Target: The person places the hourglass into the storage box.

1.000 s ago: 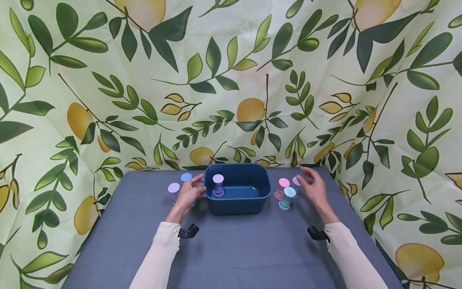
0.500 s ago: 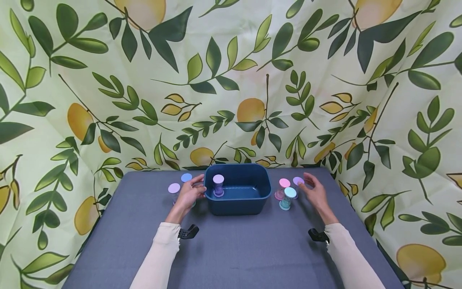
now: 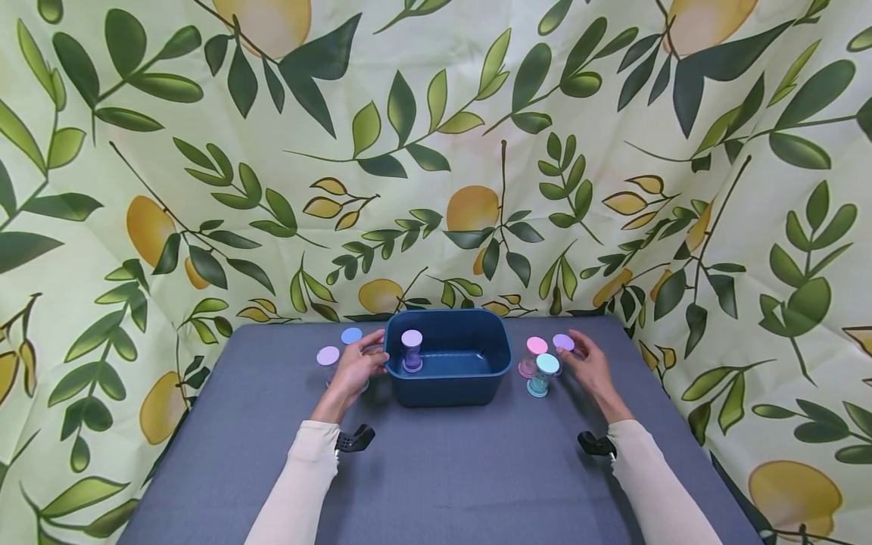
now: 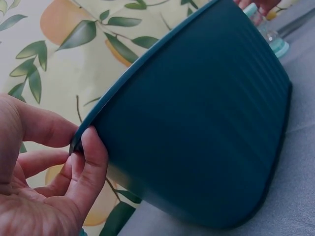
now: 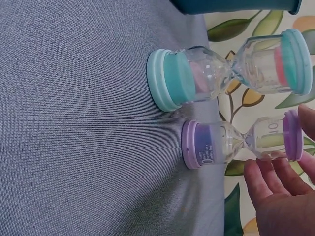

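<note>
With the thumb and fingers of my left hand (image 3: 354, 372) I pinch the left rim of a dark blue plastic bin (image 3: 446, 390); the left wrist view shows the grip on the rim (image 4: 115, 93). One purple hourglass (image 3: 412, 350) stands upright inside the bin, near its left end. To the bin's right, my right hand (image 3: 593, 371) holds the cap of another purple hourglass (image 5: 209, 145), thumb on one side and fingers on the other. Its base is on the table. A teal hourglass (image 5: 172, 81) and a pink-capped hourglass (image 3: 536, 347) stand beside it.
Left of the bin are a lilac-capped hourglass (image 3: 328, 356) and a blue-capped hourglass (image 3: 351, 334), partly behind my left hand. A grey cloth covers the table (image 3: 436, 469). A lemon-print fabric (image 3: 409, 212) hangs behind and at both sides.
My right hand has moved in around the purple hourglass's cap from its far right side. The left hand keeps its place on the bin's rim.
</note>
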`<act>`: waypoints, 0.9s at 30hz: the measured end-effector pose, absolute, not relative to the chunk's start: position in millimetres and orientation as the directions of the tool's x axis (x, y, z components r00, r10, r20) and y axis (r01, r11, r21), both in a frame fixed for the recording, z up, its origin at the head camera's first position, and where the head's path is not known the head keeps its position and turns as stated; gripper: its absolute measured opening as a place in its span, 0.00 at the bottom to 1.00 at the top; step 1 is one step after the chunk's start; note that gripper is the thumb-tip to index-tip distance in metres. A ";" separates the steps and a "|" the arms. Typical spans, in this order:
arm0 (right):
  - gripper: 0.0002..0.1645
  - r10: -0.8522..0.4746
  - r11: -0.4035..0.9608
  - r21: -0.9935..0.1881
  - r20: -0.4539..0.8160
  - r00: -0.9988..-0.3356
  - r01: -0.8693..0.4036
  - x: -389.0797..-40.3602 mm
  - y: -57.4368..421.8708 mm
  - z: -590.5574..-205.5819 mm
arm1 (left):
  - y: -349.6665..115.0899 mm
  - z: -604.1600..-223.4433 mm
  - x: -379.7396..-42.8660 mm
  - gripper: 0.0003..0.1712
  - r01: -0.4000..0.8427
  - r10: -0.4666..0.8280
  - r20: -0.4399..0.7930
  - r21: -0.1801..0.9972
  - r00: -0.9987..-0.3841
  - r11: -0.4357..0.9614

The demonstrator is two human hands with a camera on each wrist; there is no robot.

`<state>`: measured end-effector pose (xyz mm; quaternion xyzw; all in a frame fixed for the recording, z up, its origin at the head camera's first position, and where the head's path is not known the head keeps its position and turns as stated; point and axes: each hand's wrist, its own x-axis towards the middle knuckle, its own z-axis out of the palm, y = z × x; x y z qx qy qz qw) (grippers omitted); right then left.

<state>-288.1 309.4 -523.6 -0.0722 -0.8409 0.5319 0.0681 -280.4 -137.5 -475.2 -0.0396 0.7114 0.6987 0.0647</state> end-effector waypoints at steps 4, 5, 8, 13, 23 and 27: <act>0.38 0.195 0.420 -0.906 0.038 -0.980 0.049 -289.4 308.9 -525.9 | -137.5 -474.7 -280.2 0.32 -0.144 0.034 -0.145 0.989 -0.989 0.019; 0.37 0.196 0.419 -0.907 0.036 -0.980 0.050 -289.7 308.7 -526.4 | -137.5 -474.5 -280.1 0.32 -0.143 0.033 -0.144 0.989 -0.989 0.024; 0.37 0.194 0.413 -0.909 0.033 -0.980 0.051 -290.6 308.1 -528.3 | -137.6 -474.8 -280.1 0.32 -0.146 0.027 -0.147 0.989 -0.989 0.031; 0.36 0.197 0.403 -0.913 0.027 -0.980 0.056 -290.6 307.0 -530.1 | -137.0 -474.9 -279.3 0.32 -0.150 0.021 -0.151 0.988 -0.988 0.036; 0.37 0.225 0.397 -0.914 0.008 -0.974 0.084 -285.1 310.1 -522.1 | -135.9 -474.0 -277.7 0.32 -0.142 0.023 -0.143 0.990 -0.989 0.019; 0.37 0.224 0.414 -0.908 0.033 -0.974 0.064 -283.2 313.2 -514.6 | -135.6 -473.7 -278.2 0.32 -0.141 0.023 -0.141 0.990 -0.990 0.022</act>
